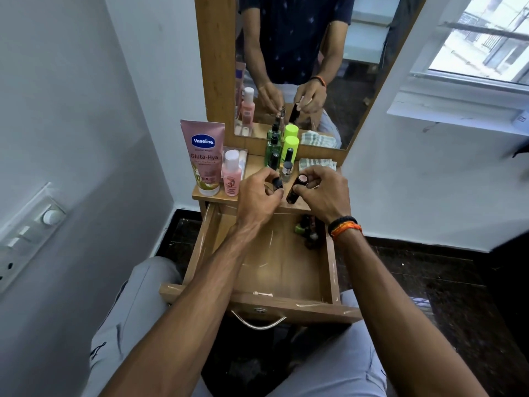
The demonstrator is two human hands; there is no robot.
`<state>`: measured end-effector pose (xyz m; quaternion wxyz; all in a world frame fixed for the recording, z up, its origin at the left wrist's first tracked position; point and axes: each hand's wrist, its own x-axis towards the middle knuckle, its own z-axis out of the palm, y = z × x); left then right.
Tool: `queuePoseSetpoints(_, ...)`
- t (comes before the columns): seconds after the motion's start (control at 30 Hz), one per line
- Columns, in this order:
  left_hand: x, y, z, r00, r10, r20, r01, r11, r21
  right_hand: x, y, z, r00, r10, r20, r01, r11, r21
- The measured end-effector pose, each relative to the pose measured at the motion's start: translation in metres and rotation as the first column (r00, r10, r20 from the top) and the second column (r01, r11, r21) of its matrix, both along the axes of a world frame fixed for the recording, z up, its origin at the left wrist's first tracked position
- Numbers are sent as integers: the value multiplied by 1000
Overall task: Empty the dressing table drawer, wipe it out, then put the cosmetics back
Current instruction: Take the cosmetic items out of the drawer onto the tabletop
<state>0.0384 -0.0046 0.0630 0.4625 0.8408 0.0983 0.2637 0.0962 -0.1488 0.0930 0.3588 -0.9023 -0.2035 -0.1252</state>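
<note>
The wooden drawer (286, 306) stands pulled out below the dressing table top (259, 167). A few small dark bottles (307, 230) lie in its far right corner. Over the table top's front edge my left hand (257, 193) pinches a small black-capped bottle (277, 183). My right hand (323, 193) grips a dark lipstick tube (296, 189). Behind them on the top stand a nail polish bottle (287, 169), a green spray bottle (272, 149), a lime-capped bottle (290, 146), a pink small bottle (231, 174) and a pink Vaseline tube (203, 156). A folded checked cloth (316, 163) lies at the right.
A wood-framed mirror (300, 67) rises behind the table top and reflects my hands. A white wall with a switch panel (25, 233) is close on the left. A window (481, 47) is at the right. My knees flank the drawer over a dark floor.
</note>
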Motion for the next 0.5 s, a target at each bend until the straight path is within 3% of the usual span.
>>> queuePoseSetpoints(0.5, 27, 5, 1, 989, 147, -8, -147, 989, 36, 37, 32, -15, 998, 22, 51, -22, 1000, -15)
